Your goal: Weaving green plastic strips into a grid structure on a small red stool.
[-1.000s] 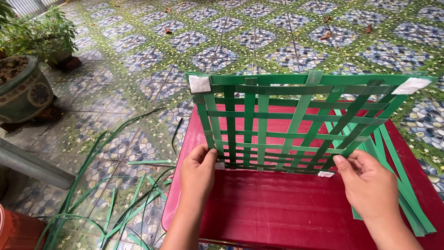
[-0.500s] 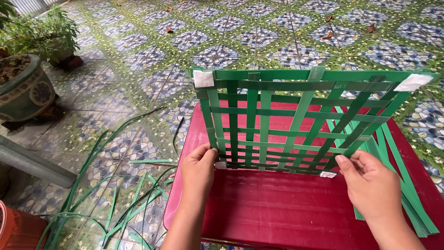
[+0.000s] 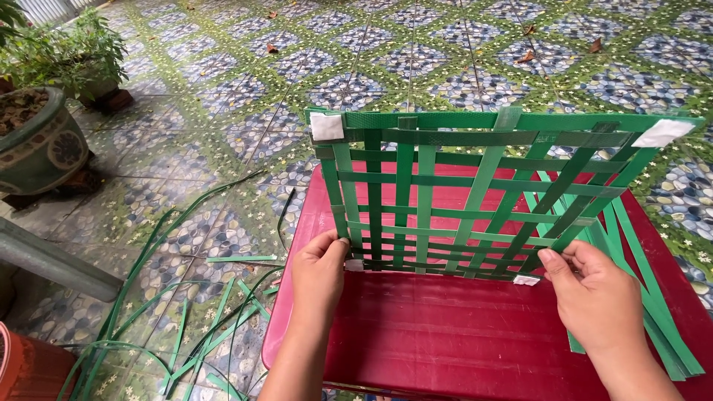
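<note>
The far fingertips of the left hand (image 3: 318,269) are disappearing behind the lower left corner of the upright woven panel of green plastic strips (image 3: 475,193), so the grip there is not showing. The right hand (image 3: 594,297) is covering part of the panel's lower right corner, and its wrist is running off the bottom edge. Right of that hand, the loose flat green plastic strips (image 3: 653,297) are lying partly behind the panel and hand. The dark red plastic table (image 3: 445,334) is being cut off below both hands. Far left of the left hand, a glazed ceramic plant pot (image 3: 37,145) is being cropped by the edge.
</note>
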